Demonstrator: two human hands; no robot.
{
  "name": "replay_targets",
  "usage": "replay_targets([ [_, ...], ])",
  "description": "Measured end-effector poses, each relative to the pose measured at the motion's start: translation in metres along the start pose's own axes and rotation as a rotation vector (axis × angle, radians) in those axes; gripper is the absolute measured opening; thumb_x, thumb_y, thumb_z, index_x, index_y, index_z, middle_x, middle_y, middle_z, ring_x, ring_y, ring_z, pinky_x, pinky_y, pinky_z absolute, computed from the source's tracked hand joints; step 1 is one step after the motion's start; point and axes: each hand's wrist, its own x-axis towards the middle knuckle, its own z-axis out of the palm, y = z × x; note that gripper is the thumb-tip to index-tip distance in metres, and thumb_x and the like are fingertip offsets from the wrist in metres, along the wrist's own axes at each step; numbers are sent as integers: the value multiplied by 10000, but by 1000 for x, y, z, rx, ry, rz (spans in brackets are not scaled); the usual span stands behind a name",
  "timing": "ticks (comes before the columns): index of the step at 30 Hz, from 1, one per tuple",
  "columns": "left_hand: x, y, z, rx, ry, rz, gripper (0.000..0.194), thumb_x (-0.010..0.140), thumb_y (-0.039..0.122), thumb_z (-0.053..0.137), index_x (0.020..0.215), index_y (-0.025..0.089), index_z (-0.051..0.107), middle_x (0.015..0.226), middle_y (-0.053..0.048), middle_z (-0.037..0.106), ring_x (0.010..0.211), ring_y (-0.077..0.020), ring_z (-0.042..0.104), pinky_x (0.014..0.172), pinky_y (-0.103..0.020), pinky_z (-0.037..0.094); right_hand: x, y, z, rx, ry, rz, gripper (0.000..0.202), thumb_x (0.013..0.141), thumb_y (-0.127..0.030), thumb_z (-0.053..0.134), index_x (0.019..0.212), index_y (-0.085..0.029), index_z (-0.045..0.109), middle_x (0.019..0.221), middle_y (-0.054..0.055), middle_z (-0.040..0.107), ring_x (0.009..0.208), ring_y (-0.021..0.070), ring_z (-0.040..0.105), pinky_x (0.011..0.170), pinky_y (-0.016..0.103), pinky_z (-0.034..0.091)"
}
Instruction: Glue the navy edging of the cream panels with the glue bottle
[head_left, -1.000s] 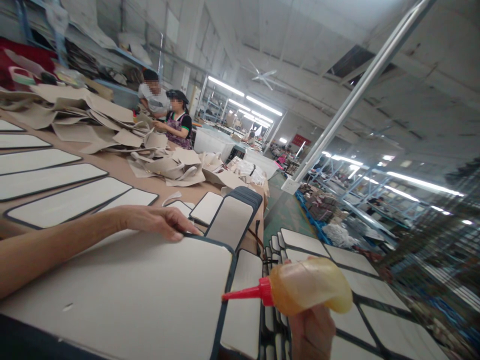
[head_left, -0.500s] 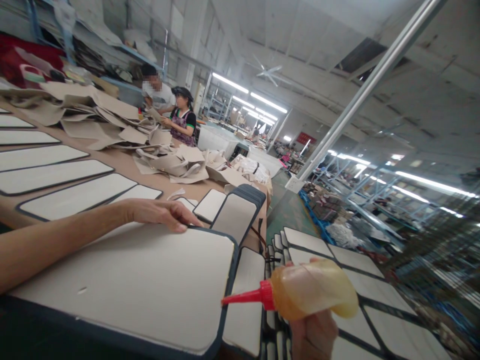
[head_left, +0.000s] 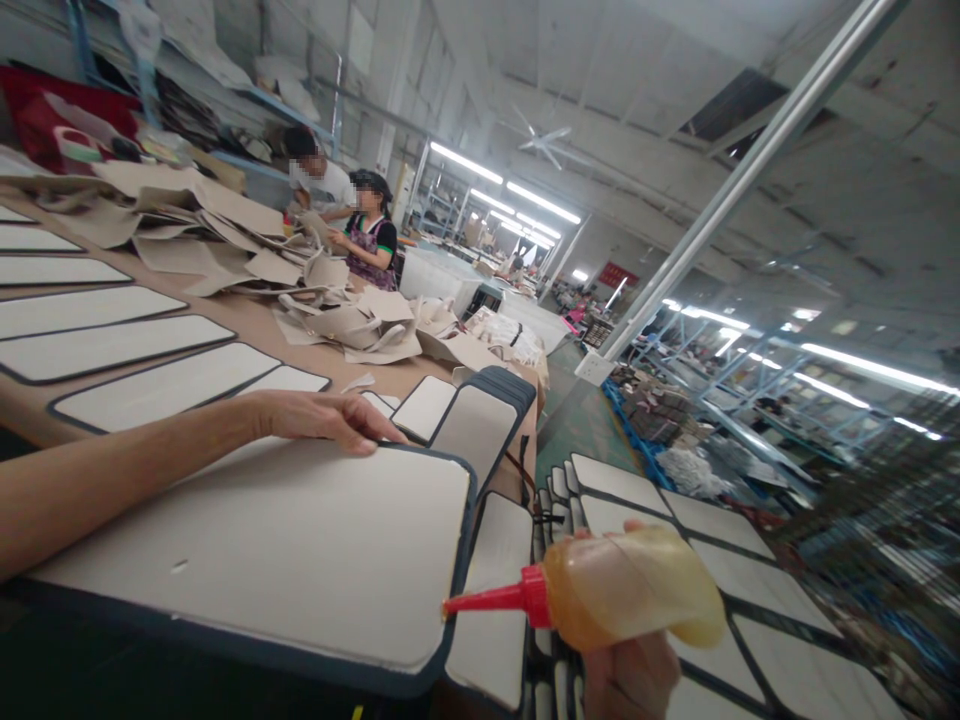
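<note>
My right hand [head_left: 634, 672] is wrapped round a squeeze bottle [head_left: 630, 585] of yellowish liquid with a long red nozzle. The nozzle's tip lies at the right edge of a large pale panel [head_left: 285, 545] with a dark blue border and rounded corners. I cannot tell whether the tip touches it. At the panel's far edge, my left hand [head_left: 341, 420] grips the rim, thumb on the pale face and fingers over the border. A small light mark shows on the panel's left part.
Similar narrow panels [head_left: 169, 385] lie fanned out on the brown table at left. A stack of dark-edged panels [head_left: 480, 420] stands beyond the big panel, with more piled panels [head_left: 757, 580] at right. Beige scraps [head_left: 225, 225] heap up behind. Two people work at the far side.
The nozzle tip stays at about the same spot on the panel's right edge. Both hands keep their holds, and the view has shifted slightly.
</note>
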Motion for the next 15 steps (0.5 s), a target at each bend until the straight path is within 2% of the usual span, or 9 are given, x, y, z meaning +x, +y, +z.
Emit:
replay_targets([
  [3, -2, 0, 1, 1, 56, -6, 463, 853, 225, 610, 1294, 89, 570, 1040, -97, 699, 827, -195, 650, 760, -216, 493, -6, -3, 7, -11, -25, 15, 386, 732, -445, 707, 1102, -401, 603, 926, -116, 712, 904, 141, 671, 841, 256, 529],
  [7, -5, -1, 1, -5, 174, -55, 408, 820, 228, 640, 1212, 115, 643, 1045, -84, 703, 871, -207, 648, 765, -209, 491, -9, -6, 14, -14, -20, 24, 405, 650, -458, 775, 1023, -376, 639, 902, -88, 718, 864, 148, 680, 802, 226, 536],
  [9, -6, -1, 2, -4, 216, -61, 405, 801, 234, 653, 1191, 124, 660, 1048, -80, 703, 891, -220, 645, 757, -218, 498, -9, -6, 15, -5, 10, 16, 377, 663, -442, 772, 1008, -356, 648, 900, -58, 722, 853, 160, 683, 768, 232, 550],
  [12, -6, 0, 4, -11, 257, -63, 435, 780, 250, 666, 1192, 112, 657, 1006, -91, 712, 869, -238, 649, 729, -244, 511, -8, -4, 10, 42, 14, 17, 345, 713, -399, 739, 1037, -329, 642, 922, -30, 722, 873, 176, 679, 759, 260, 560],
  [15, -7, 0, 5, -26, 276, -62, 460, 776, 258, 668, 1209, 107, 644, 969, -97, 718, 838, -236, 654, 703, -244, 512, -4, 4, -4, 26, 13, 1, 465, 731, -406, 721, 1168, -342, 575, 1028, -48, 700, 992, 169, 639, 823, 278, 546],
])
